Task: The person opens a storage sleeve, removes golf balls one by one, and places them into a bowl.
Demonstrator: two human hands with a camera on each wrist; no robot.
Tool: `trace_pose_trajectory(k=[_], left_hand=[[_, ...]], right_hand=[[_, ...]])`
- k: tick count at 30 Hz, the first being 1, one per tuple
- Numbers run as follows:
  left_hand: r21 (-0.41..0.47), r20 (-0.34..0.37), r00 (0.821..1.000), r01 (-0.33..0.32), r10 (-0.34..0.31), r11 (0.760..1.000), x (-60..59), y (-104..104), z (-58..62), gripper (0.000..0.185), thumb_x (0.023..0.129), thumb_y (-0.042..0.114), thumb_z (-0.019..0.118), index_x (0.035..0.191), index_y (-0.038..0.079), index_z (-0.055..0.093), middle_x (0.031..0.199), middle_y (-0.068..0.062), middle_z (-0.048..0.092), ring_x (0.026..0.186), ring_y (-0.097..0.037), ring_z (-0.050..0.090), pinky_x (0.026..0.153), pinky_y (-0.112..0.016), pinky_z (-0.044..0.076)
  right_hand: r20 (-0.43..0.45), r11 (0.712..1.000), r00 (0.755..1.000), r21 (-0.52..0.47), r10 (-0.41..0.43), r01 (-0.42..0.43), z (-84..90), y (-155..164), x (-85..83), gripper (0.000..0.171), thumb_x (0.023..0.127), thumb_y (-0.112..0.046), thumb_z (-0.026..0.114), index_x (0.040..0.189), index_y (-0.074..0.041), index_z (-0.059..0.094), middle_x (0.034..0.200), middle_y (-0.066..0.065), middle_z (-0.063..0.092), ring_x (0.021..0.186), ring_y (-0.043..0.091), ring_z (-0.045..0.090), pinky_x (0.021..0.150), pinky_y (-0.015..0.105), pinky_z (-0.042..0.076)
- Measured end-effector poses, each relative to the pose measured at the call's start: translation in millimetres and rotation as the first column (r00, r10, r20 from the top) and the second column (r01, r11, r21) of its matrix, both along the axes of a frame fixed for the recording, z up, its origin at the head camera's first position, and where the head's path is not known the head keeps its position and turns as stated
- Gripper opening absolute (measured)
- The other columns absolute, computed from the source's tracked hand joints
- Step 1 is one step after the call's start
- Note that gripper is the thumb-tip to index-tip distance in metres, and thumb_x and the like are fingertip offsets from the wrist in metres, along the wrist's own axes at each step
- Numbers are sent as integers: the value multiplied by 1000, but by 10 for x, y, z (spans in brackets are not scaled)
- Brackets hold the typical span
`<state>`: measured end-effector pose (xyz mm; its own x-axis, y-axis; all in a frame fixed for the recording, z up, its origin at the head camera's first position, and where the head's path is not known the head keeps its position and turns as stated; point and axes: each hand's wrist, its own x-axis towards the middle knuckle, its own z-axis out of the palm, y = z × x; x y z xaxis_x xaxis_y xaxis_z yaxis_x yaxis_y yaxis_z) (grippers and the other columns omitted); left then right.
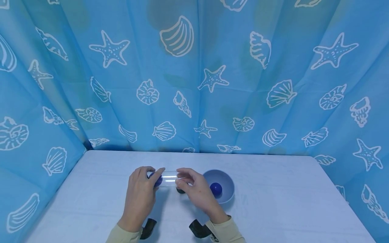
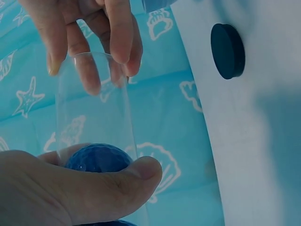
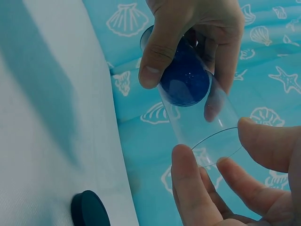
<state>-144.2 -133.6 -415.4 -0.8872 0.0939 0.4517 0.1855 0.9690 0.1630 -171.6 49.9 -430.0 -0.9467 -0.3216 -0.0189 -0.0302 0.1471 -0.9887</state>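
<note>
Above the table, both hands hold a clear tube [image 1: 169, 179] lying roughly sideways. My left hand [image 1: 139, 195] grips its left part, thumb across the near side. Inside that part sits a dark blue ball [image 3: 186, 84] with a dimpled surface; more blue shows below the thumb in the left wrist view. My right hand [image 1: 197, 190] pinches the tube's open right rim between thumb and fingertips. A dark round cap [image 2: 227, 51] lies on the table below the tube, mostly hidden by it in the head view.
Just right of my right hand stands a grey-blue bowl [image 1: 230, 185] with a blue ball [image 1: 216, 189] in it. White cloth covers the table [image 1: 288, 202]. A blue curtain [image 1: 212, 101] with shell prints hangs behind it and along its sides.
</note>
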Motion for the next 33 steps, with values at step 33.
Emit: trace_pose_trajectory(k=[33], left_hand=[[-2, -45, 999, 20, -21, 1000, 9, -19, 24, 60, 69, -1, 91, 123, 16, 72, 118, -16, 63, 118, -35, 53, 107, -54, 43]], right_hand=[[93, 995, 996, -93, -15, 23, 42, -10, 18, 47, 100, -24, 65, 142, -5, 53, 130, 13, 62, 111, 24, 68, 100, 41, 52]])
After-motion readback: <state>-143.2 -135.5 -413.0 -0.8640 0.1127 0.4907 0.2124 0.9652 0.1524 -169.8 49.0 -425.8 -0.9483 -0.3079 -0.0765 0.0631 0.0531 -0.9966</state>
